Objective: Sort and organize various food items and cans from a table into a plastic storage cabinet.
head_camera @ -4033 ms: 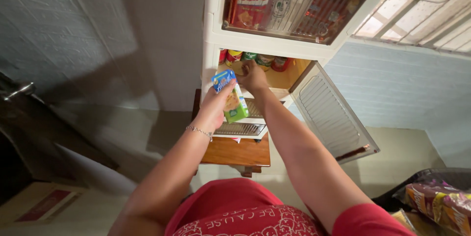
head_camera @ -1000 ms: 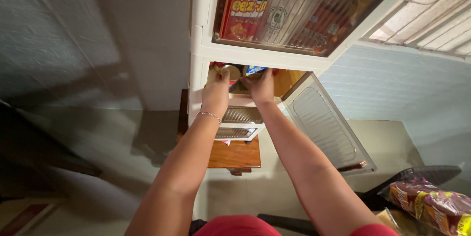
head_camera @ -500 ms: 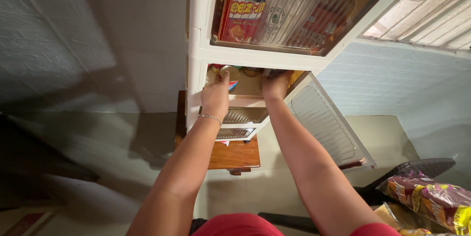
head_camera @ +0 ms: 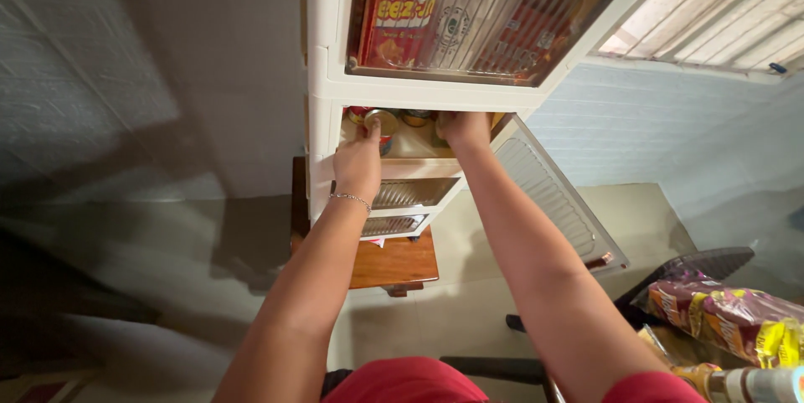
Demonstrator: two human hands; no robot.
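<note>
My left hand [head_camera: 358, 164] reaches into the open middle compartment of a white plastic cabinet [head_camera: 322, 76], its fingers closed around a round can [head_camera: 382, 121] at the compartment's front left. My right hand [head_camera: 465, 129] is pushed into the right side of the same compartment, with its fingertips hidden under the upper edge. More cans [head_camera: 415, 117] stand at the back between my hands. The blue and green carton is not in sight.
The compartment's ribbed door [head_camera: 553, 198] hangs open to the right. Above it, a clear door shows a red snack box [head_camera: 400, 13]. The cabinet stands on a wooden stool [head_camera: 394, 262]. Packaged goods [head_camera: 729, 317] and a dark chair [head_camera: 712, 262] lie at the lower right.
Four seconds ago my left hand held the carton outside the cabinet. The carton went into the compartment, my left hand moved onto the can, and my right hand shifted right and deeper.
</note>
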